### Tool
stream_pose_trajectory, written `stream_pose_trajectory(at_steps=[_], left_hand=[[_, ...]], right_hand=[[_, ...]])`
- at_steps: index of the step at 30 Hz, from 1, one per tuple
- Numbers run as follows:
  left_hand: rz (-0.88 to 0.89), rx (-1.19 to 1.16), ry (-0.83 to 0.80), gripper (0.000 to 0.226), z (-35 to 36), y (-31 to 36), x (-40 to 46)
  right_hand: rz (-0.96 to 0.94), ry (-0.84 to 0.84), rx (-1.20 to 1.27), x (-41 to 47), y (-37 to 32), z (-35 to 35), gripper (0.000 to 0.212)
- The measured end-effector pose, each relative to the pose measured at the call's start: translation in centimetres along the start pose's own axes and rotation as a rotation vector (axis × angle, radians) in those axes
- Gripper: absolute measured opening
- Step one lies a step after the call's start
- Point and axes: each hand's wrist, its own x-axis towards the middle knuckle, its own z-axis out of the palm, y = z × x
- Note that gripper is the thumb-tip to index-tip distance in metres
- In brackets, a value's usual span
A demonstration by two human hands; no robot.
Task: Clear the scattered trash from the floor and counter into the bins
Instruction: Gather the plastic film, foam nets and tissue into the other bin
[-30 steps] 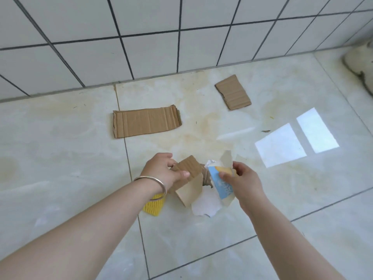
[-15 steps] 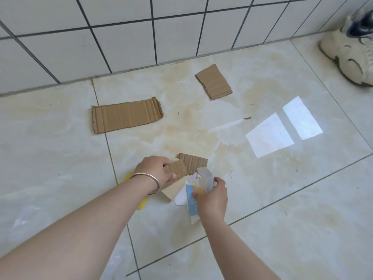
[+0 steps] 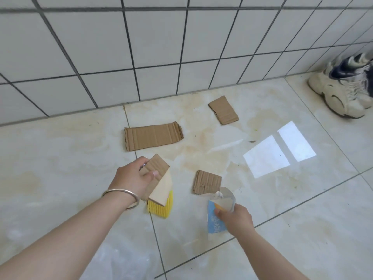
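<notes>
My left hand [image 3: 132,179] grips a stack of brown cardboard pieces [image 3: 159,178] with a yellow corrugated paper [image 3: 161,207] hanging under them. To the right, my right hand [image 3: 235,218] holds a torn blue and white paper package [image 3: 217,214] with crumpled white paper in its top. A small cardboard piece [image 3: 206,181] lies on the floor between my hands. Further off lie a long cardboard strip [image 3: 153,135] and a smaller cardboard piece [image 3: 223,110] near the wall.
The tiled wall [image 3: 161,47] runs across the back. A pair of worn white sneakers [image 3: 343,89] stands at the far right by the wall. A bright window reflection [image 3: 280,150] lies on the glossy floor. Something clear like plastic film [image 3: 125,265] shows at the bottom.
My hands have moved apart: the left keeps the cardboard and yellow paper, the right has drawn back with the package. One small cardboard piece now lies uncovered on the floor between them.
</notes>
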Motion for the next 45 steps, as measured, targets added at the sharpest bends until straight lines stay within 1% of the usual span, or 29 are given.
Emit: stream_pose_trajectory(at_steps=[1,3,4,5,7,9,11,14,15,18,21,23,25,26,28,29,31,32,33,34,35,37,39,40,43,45], left_hand=[[0.006,0.012,0.006,0.009,-1.9,0.1,-0.8],[0.013,0.047,0.022,0.019,-5.4,0.4,-2.4],[0.015,0.064,0.031,0.024,-6.9,0.8,-2.9],[0.019,0.075,0.044,0.027,-8.1,1.2,-3.1],[0.016,0.078,0.075,0.034,-9.6,1.8,-3.0],[-0.003,0.046,0.096,0.04,-10.0,2.2,-2.3],[-0.024,0.033,0.094,0.044,-9.6,2.5,-1.6],[-0.054,0.11,0.071,0.052,-7.7,3.1,-0.8],[-0.076,0.138,0.065,0.052,-6.9,3.3,-0.5],[-0.149,0.185,0.051,0.041,-4.8,3.7,1.6],[-0.207,0.213,0.017,0.039,-3.1,4.4,4.4],[-0.225,0.245,-0.012,0.037,-2.3,4.9,6.2],[-0.223,0.274,-0.066,0.027,-1.6,5.4,8.1],[-0.224,0.276,-0.09,0.022,-1.4,5.5,9.1],[-0.221,0.263,-0.105,0.023,-0.9,5.5,11.5],[-0.199,0.259,-0.111,0.024,-0.5,5.3,12.9],[-0.156,0.285,-0.121,0.032,0.4,4.9,15.5],[-0.144,0.312,-0.125,0.038,0.8,4.6,16.5],[-0.132,0.338,-0.133,0.041,1.1,4.4,17.4],[-0.119,0.365,-0.15,0.042,1.4,4.2,18.3],[-0.106,0.403,-0.174,0.042,1.6,3.9,18.9],[-0.077,0.527,-0.248,0.043,1.9,3.5,19.8],[-0.058,0.628,-0.299,0.043,2.1,3.2,20.1],[-0.05,0.649,-0.299,0.042,2.2,3.2,20.3],[-0.02,0.69,-0.304,0.04,2.2,3.3,20.7],[-0.028,0.711,-0.332,0.039,2.2,3.4,21.0]], right_hand=[[-0.016,0.012,-0.044,-1.0,-0.7,-0.8,0.025],[-0.062,0.048,-0.127,-2.6,-2.2,-1.8,0.016],[-0.095,0.063,-0.173,-3.4,-3.1,-2.2,0.015],[-0.137,0.08,-0.236,-3.9,-3.8,-2.4,0.018],[-0.239,0.105,-0.379,-3.9,-4.9,-2.5,0.011],[-0.314,0.109,-0.491,-3.0,-5.4,-2.3,0.025],[-0.324,0.087,-0.525,-2.1,-5.6,-2.2,0.029],[-0.329,0.045,-0.596,-0.1,-6.0,-1.8,0.033],[-0.343,0.039,-0.625,0.7,-6.2,-1.6,0.032],[-0.393,0.037,-0.67,3.6,-6.9,-0.8,0.03],[-0.436,0.039,-0.752,6.4,-6.9,0.2,0.031],[-0.455,0.045,-0.789,7.6,-6.5,1.0,0.032],[-0.473,0.051,-0.796,8.4,-6.1,1.5,0.033],[-0.482,0.044,-0.786,8.6,-6.1,1.6,0.033],[-0.529,0.004,-0.744,9.3,-6.4,1.7,0.039],[-0.547,-0.045,-0.701,9.6,-6.7,1.5,0.044],[-0.499,-0.184,-0.536,10.1,-7.6,0.8,0.048],[-0.443,-0.25,-0.454,10.5,-8.2,0.1,0.042],[-0.402,-0.303,-0.419,11.1,-9.0,-0.8,0.033],[-0.397,-0.322,-0.422,12.0,-10.0,-1.9,0.021],[-0.4,-0.316,-0.402,13.0,-11.2,-3.3,0.012],[-0.364,-0.255,-0.206,15.1,-13.9,-6.3,0.008],[-0.326,-0.161,0.023,17.7,-16.8,-8.7,0.017],[-0.324,-0.1,0.073,19.1,-18.2,-9.7,0.02],[-0.346,0.062,0.063,22.9,-21.9,-11.6,0.032],[-0.332,0.114,-0.004,24.8,-23.6,-11.8,0.037]])
